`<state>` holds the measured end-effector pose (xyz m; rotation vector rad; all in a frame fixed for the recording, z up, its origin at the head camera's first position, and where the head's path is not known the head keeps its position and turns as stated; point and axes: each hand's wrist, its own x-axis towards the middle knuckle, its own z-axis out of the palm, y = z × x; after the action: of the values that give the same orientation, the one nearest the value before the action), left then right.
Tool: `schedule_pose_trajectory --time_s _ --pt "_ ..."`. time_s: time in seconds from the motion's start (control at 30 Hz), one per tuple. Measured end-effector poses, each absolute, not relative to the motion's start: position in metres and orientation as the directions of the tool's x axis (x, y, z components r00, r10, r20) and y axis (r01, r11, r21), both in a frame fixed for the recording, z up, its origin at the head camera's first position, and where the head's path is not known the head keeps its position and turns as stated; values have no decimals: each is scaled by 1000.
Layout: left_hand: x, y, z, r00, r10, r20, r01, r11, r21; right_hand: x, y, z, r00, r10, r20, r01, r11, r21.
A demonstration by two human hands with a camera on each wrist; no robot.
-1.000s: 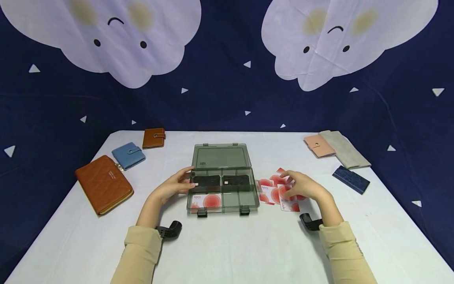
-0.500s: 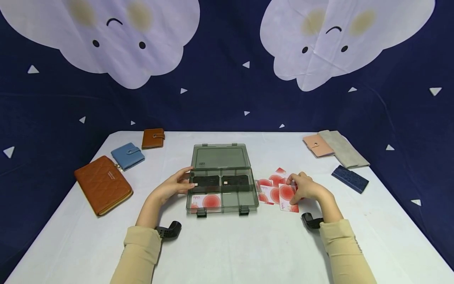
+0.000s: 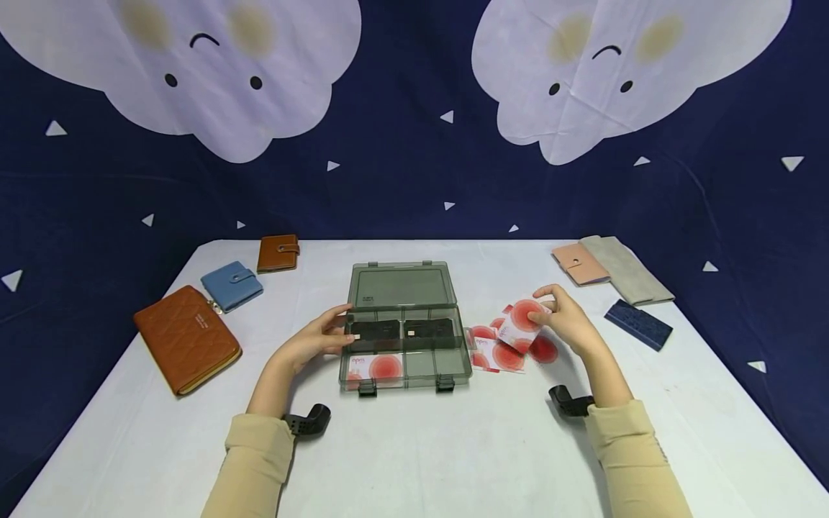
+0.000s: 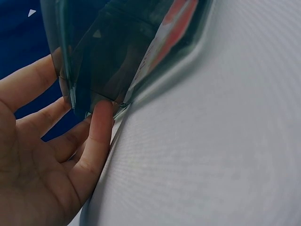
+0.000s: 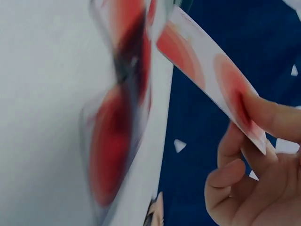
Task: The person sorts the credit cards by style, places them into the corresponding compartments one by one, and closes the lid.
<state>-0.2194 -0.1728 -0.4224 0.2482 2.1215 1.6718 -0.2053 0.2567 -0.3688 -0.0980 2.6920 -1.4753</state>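
My right hand [image 3: 570,320] pinches a red-and-white plastic card [image 3: 520,324] by its edge, thumb on its printed face. The card is tilted and raised above a loose spread of similar cards [image 3: 508,356]. In the right wrist view the held card [image 5: 207,70] shows red circles. My left hand [image 3: 314,342] rests against the left wall of a translucent grey compartment box [image 3: 437,363], fingers spread and touching it. The box's lid [image 3: 404,286] lies back. Black chip cards [image 3: 376,331] lie in the two rear compartments, and a red-and-white card [image 3: 376,368] lies front left.
To the left lie a brown zip wallet [image 3: 188,338], a blue wallet [image 3: 231,285] and a small brown wallet [image 3: 278,253]. At the right are a pink wallet [image 3: 579,265], a grey wallet [image 3: 628,270] and a navy wallet [image 3: 639,324]. A dark curtain [image 3: 401,194] hangs behind the table.
My right hand has lifted one red-and-white card off the spread and tilted it up, moving slightly away from me. My left hand stays at the box.
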Motion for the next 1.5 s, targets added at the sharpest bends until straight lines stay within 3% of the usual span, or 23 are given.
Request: schedule_pose_trajectory --time_s 0.57,0.87,1.13,1.27,1.5 --pt "-219 -172 -422 -894 397 -210 -114 253 961 -182 167 -374 -961 -257 105 -190 332 -924" --pt "-219 -172 -421 -894 396 -212 -114 257 960 -176 152 -385 -935 -336 117 -293 540 -789" --pt "-218 -173 -422 -895 392 -211 -116 251 961 -176 150 -390 -866 -492 91 -415 605 -679" --pt "-218 -173 -422 -896 392 -209 -118 244 963 -176 149 -390 -861 -496 110 -453 651 -608" --pt "-218 -173 -422 -895 391 -214 -119 252 960 -174 149 -389 -886 -459 61 -413 724 -553"
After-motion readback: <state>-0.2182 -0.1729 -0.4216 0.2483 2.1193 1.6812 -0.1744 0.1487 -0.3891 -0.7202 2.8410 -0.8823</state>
